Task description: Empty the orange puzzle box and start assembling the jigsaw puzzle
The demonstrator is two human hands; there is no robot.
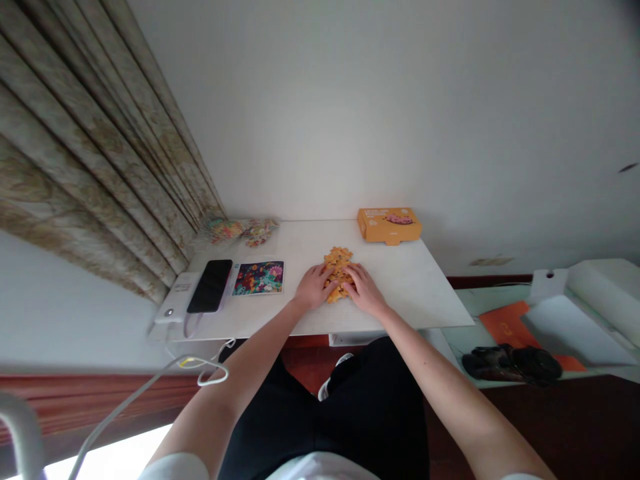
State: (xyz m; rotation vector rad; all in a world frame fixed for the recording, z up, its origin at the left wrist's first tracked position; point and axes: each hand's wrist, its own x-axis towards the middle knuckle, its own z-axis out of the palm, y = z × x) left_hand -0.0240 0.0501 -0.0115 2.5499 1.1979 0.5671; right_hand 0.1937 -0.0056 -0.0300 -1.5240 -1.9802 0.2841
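A pile of orange-yellow jigsaw puzzle pieces (339, 259) lies on the white table (295, 240) in front of me. My left hand (314, 287) rests against the pile's left side, fingers stretched out over its edge. From the right, my right hand (366, 288) touches the pile in the same way, with its fingers apart. Between the two hands some pieces show, and others are hidden under the fingertips. Left of my left hand lies a small card with a colourful picture (259, 278).
An orange box (391, 225) stands at the table's back right. Clear bags of coloured pieces (240, 231) sit at the back left. A phone (211, 285) lies on the left, near a white cable (135, 400). A dark bag-like item (513, 365) rests on the lower surface at right.
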